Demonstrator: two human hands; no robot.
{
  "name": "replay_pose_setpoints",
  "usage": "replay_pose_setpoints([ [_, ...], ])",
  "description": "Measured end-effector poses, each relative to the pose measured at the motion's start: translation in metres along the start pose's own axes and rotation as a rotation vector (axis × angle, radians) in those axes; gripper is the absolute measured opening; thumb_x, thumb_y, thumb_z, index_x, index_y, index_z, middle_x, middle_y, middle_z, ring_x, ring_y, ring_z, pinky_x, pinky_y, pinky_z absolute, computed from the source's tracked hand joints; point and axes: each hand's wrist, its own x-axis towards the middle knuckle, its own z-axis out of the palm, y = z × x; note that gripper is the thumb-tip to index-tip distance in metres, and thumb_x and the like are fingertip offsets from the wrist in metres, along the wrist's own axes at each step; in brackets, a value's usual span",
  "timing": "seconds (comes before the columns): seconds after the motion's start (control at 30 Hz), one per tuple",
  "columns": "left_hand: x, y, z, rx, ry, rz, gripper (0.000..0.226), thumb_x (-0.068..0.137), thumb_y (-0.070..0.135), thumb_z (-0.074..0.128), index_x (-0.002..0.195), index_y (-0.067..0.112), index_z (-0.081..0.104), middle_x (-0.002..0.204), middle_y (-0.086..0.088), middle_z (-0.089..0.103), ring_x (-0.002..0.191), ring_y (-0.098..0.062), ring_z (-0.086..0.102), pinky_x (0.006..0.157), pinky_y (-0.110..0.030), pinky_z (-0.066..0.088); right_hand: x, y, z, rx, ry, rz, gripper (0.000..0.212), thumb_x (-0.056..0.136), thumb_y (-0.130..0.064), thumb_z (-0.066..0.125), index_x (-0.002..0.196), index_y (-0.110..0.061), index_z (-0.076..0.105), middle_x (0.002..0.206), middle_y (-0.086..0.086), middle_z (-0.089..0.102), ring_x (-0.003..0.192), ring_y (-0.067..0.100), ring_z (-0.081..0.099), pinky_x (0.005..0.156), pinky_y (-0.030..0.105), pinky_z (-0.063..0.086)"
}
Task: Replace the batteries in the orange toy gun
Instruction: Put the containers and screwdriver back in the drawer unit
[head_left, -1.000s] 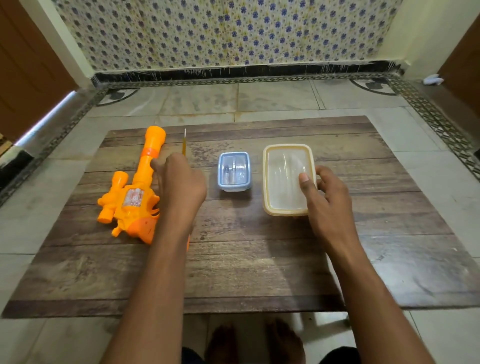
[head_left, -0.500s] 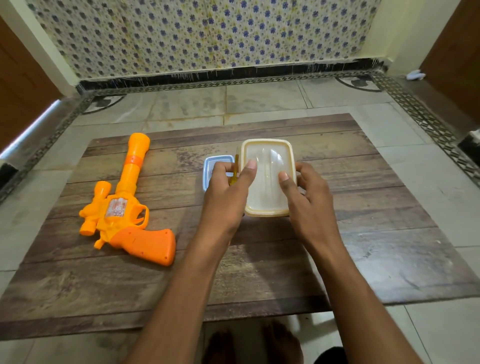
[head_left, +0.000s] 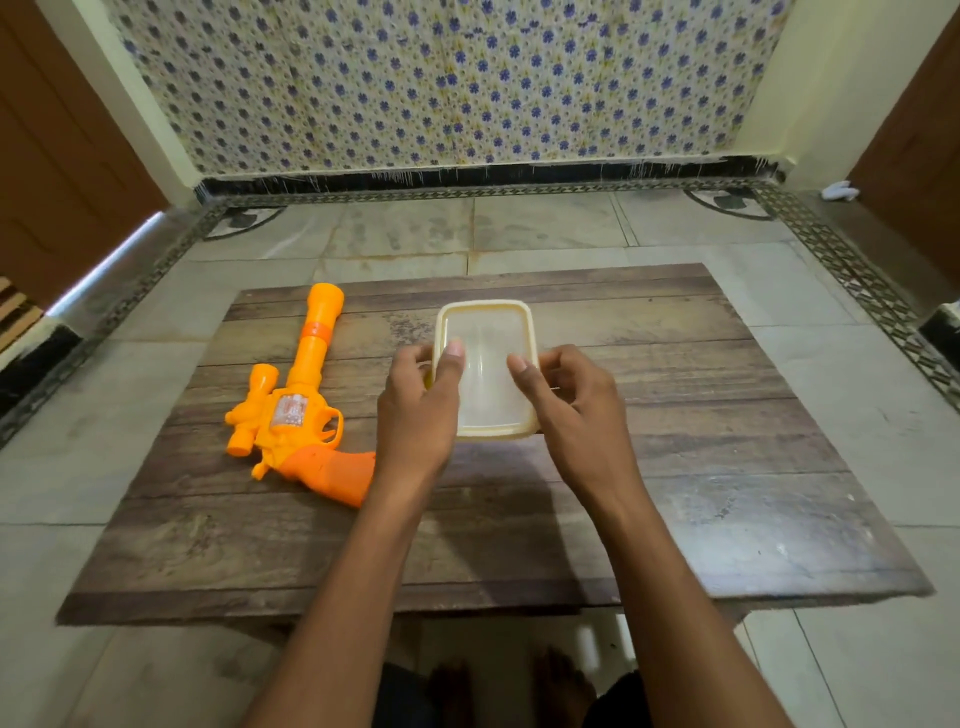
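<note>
mid-table, both hands, left hand (head_left: 415, 410) and right hand (head_left: 576, 410), grip cream container (head_left: 488, 358); orange toy gun (head_left: 296, 410) just left.

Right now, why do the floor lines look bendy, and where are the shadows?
Head view: the wide lens bows the patterned floor border at the edges. Soft shadows of the arms fall on the wooden board near the left hand and right hand. A pale sheen shows on the cream box lid. The orange toy gun looks sharp.
</note>
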Motion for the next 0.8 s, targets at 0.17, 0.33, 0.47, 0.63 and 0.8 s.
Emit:
replay_pose_setpoints([
  [0.17,0.034,-0.013,-0.039,-0.056,0.024,-0.096,0.062,0.085,0.066,0.062,0.095,0.006,0.070,0.087,-0.013,0.075,0.082,-0.030,0.072,0.069,-0.042,0.056,0.032,0.001,0.016,-0.200,0.062,0.057,0.038,0.105,-0.049,0.052,0.089,-0.018,0.066,0.083,-0.001,0.071,0.084,0.018,0.070,0.070,0.039,0.058],
  [0.33,0.086,-0.025,-0.050,-0.144,0.068,-0.155,0.064,0.072,0.066,0.065,0.097,0.007,0.071,0.098,-0.025,0.074,0.083,-0.029,0.069,0.069,-0.047,0.054,0.091,0.032,0.038,-0.349,-0.020,0.299,0.044,0.087,-0.057,0.072,0.087,-0.013,0.066,0.082,0.010,0.072,0.074,0.026,0.073,0.063,0.040,0.063],
  [0.47,0.120,-0.041,-0.049,-0.057,0.075,-0.188,0.078,0.072,0.073,0.066,0.098,-0.001,0.064,0.085,-0.017,0.066,0.080,-0.023,0.062,0.075,-0.059,0.056,0.110,0.050,0.063,-0.442,-0.170,0.410,0.048,0.075,-0.052,0.084,0.074,-0.009,0.064,0.072,0.013,0.072,0.075,0.034,0.073,0.070,0.041,0.061],
  [0.63,0.129,-0.028,-0.050,-0.009,0.038,-0.286,0.086,0.073,0.075,0.063,0.101,-0.006,0.062,0.093,-0.033,0.067,0.078,-0.022,0.061,0.080,-0.064,0.056,0.118,0.033,0.064,-0.401,-0.245,0.525,0.036,0.089,-0.036,0.076,0.078,-0.010,0.053,0.084,0.014,0.065,0.088,0.036,0.066,0.067,0.033,0.045],
  [0.8,0.132,0.048,-0.072,-0.044,0.043,-0.338,0.078,0.072,0.069,0.064,0.081,-0.008,0.054,0.074,-0.010,0.054,0.071,-0.019,0.051,0.068,-0.041,0.042,0.126,-0.051,0.045,-0.165,-0.196,0.580,0.042,0.083,-0.047,0.071,0.066,-0.016,0.048,0.071,0.013,0.061,0.079,0.038,0.071,0.068,0.061,0.060],
])
